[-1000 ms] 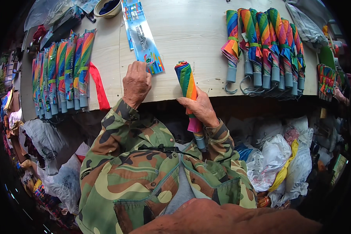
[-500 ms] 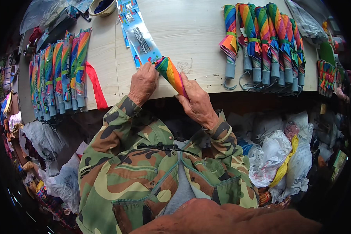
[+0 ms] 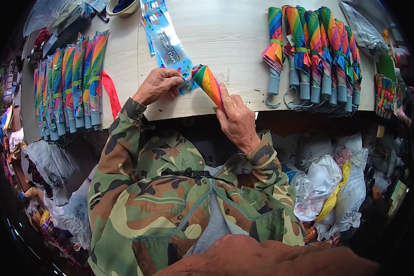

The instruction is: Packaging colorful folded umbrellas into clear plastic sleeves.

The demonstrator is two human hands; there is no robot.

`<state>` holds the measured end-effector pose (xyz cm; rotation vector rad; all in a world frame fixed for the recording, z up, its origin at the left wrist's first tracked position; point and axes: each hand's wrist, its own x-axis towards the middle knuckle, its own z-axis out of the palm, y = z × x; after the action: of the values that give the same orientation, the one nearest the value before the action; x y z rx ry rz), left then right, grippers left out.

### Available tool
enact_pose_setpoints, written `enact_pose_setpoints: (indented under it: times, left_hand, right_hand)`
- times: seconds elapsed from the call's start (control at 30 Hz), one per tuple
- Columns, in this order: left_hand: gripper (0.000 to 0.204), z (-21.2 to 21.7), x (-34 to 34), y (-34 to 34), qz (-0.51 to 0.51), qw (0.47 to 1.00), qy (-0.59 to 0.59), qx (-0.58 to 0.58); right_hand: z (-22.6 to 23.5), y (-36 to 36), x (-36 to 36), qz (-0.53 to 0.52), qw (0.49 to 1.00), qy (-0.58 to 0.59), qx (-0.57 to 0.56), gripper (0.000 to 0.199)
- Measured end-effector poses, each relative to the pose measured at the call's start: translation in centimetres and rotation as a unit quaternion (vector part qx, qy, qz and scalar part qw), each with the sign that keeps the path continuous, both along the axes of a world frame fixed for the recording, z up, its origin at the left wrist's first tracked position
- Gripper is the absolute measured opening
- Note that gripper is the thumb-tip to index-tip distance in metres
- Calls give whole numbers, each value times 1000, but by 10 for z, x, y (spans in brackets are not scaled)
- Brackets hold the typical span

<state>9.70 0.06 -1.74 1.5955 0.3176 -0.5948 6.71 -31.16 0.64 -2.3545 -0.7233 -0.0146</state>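
A yellow strip (image 3: 336,194) lies between white bags (image 3: 319,185).

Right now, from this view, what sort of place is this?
Probably a packing workshop: furled umbrellas lie in a row at the right of the table, printed sleeves toward its middle, and bags are heaped nearby.

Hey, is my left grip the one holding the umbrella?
No, your right grip is wrapped around the umbrella, its far end near the plastic sleeve.

Bright tabletop (image 3: 248,50); dark, curved edges
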Motion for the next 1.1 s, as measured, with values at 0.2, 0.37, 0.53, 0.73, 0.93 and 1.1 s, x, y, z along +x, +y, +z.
enact_pose_setpoints:
  times: [0.2,0.37,0.53,0.73,0.93,1.1]
  left_hand:
    - [22,-5,-5,-4,10,998,-59,-3]
    - [27,-7,-1,1,-27,998,-57,15]
    - [27,7,-1,-7,-16,1000,0,10]
    - [30,-5,-8,-8,-2,993,-91,72]
    - [31,-2,-6,-11,0,994,-62,87]
    - [29,-10,-11,-10,5,986,-130,107]
  right_hand:
    - [5,9,-3,79,994,-72,-7,78]
    - [-11,5,-9,86,990,-82,-70,74]
    - [-13,2,-11,73,980,-99,-153,68]
    - [-9,8,-13,87,971,-141,-170,68]
    - [-7,12,-14,90,967,-175,-160,67]
    - [-7,8,-10,80,961,-181,-191,65]
